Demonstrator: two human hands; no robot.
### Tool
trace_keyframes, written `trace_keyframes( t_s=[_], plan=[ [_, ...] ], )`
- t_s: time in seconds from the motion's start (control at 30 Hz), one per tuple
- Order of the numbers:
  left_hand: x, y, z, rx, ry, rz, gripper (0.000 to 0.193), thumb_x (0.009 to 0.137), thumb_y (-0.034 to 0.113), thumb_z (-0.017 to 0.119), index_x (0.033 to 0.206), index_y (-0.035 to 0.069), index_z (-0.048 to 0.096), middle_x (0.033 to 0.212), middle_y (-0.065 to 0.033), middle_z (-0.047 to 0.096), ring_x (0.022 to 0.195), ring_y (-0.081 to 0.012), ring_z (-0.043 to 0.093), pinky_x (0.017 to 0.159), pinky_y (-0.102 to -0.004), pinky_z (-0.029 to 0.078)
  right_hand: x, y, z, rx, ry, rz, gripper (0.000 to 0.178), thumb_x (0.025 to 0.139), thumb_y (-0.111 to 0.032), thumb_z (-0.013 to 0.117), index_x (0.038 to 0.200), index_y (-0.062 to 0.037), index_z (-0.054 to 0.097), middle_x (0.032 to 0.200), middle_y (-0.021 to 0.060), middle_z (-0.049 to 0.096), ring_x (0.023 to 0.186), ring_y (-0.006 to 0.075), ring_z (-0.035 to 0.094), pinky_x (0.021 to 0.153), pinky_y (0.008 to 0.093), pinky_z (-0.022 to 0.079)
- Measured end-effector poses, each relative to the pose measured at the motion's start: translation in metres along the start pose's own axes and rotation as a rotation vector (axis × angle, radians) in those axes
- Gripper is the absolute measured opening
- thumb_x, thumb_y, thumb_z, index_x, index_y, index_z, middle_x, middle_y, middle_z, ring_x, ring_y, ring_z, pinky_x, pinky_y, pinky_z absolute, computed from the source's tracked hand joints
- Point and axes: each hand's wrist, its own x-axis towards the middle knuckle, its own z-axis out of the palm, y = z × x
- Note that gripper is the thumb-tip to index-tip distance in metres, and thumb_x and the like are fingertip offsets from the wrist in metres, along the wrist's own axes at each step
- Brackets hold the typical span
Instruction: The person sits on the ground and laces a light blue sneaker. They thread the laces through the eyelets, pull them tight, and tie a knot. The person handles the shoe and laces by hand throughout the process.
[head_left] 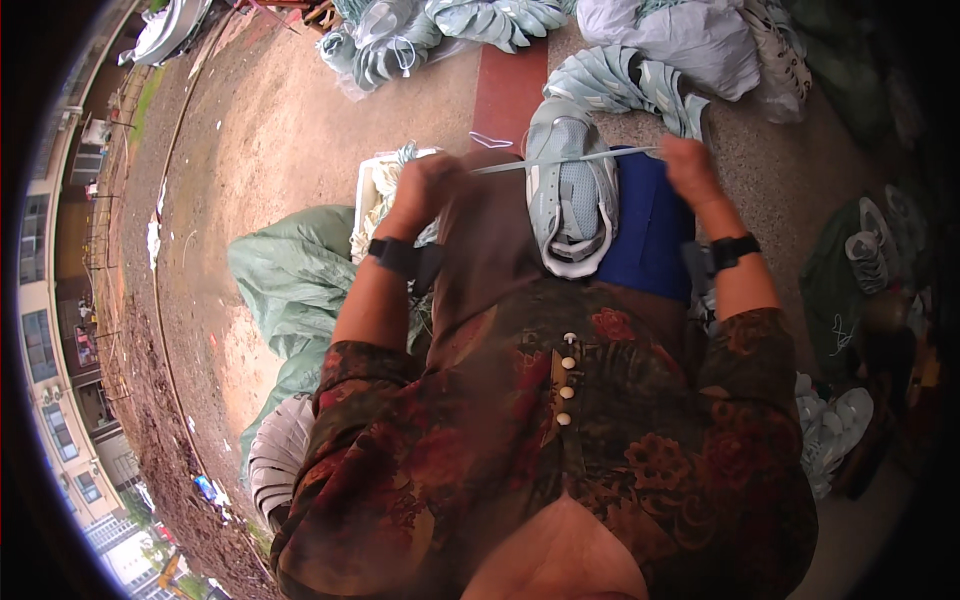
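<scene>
A pale grey-blue shoe upper [573, 205] lies across my lap, its heel opening toward me and partly over a blue cloth [655, 235] on my right thigh. One light shoelace [560, 160] runs taut from side to side over the upper's front half. At its left end my left hand [427, 190] is closed on the lace, a little blurred. My right hand [690, 170] grips the other end, out beyond the blue cloth. Both hands are held apart, clear of the upper. The fingertips are mostly hidden.
A white box [364, 205] with pale laces stands beside my left hand, next to a green sack [290, 265]. Ahead lie a curved row of nested uppers [610, 75] and a whitish plastic bag [675, 45]. More uppers [835, 430] sit at my right.
</scene>
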Motion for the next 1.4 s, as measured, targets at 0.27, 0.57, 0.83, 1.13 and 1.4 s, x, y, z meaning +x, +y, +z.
trace_keyframes(
  t_s=[0.27, 0.57, 0.83, 1.13, 1.4],
  plan=[
    [-0.069, -0.052, -0.085, -0.291, 0.030, -0.360, 0.012, 0.077, 0.004, 0.069, 0.087, 0.000, 0.064, 0.074, -0.0006, 0.062, 0.071, -0.0074, 0.055, 0.065, -0.0223, 0.046, -0.183, 0.281, -0.194, -0.750, 0.350, 0.473, 0.018, 0.083, -0.018, 0.054, 0.078, -0.0025, 0.059, 0.080, 0.0190, 0.060, 0.073, 0.0377, 0.055, 0.062, 0.0432, 0.042],
    [-0.146, -0.122, -0.144, -0.132, 0.292, -0.420, 0.013, 0.079, 0.003, 0.066, 0.092, 0.000, 0.065, 0.082, -0.0023, 0.066, 0.077, -0.0070, 0.058, 0.070, -0.0212, 0.046, -0.318, 0.324, -0.359, -1.670, -0.459, 0.533, 0.022, 0.081, -0.023, 0.055, 0.084, -0.0037, 0.065, 0.082, 0.0160, 0.062, 0.079, 0.0354, 0.060, 0.070, 0.0450, 0.045],
    [-0.211, -0.134, -0.186, -0.078, 0.390, -0.577, 0.018, 0.079, 0.012, 0.067, 0.093, 0.000, 0.067, 0.077, 0.0005, 0.063, 0.064, -0.0071, 0.051, 0.059, -0.0208, 0.042, -0.248, 0.270, -0.196, -1.127, -0.676, 0.327, 0.027, 0.072, -0.032, 0.063, 0.069, -0.0060, 0.067, 0.072, 0.0161, 0.062, 0.070, 0.0336, 0.061, 0.064, 0.0438, 0.047],
    [-0.323, -0.173, -0.219, -0.012, 0.441, -0.853, 0.017, 0.078, 0.014, 0.068, 0.088, 0.000, 0.068, 0.067, -0.0008, 0.062, 0.056, -0.0062, 0.051, 0.052, -0.0203, 0.041, -0.033, -0.043, -0.037, 0.951, -0.350, 0.467, 0.013, 0.077, -0.008, 0.060, 0.066, -0.0040, 0.055, 0.065, 0.0077, 0.058, 0.052, 0.0107, 0.052, 0.048, 0.0218, 0.039],
    [-0.336, -0.176, -0.172, 0.466, 0.026, -1.175, 0.024, 0.073, 0.026, 0.071, 0.069, 0.002, 0.068, 0.057, -0.0080, 0.062, 0.048, -0.0136, 0.057, 0.049, -0.0284, 0.045, 0.014, -0.083, 0.038, 0.960, -0.060, 0.291, 0.011, 0.075, -0.001, 0.060, 0.065, -0.0017, 0.054, 0.080, 0.0090, 0.063, 0.077, 0.0100, 0.057, 0.067, 0.0217, 0.041]
  ],
)
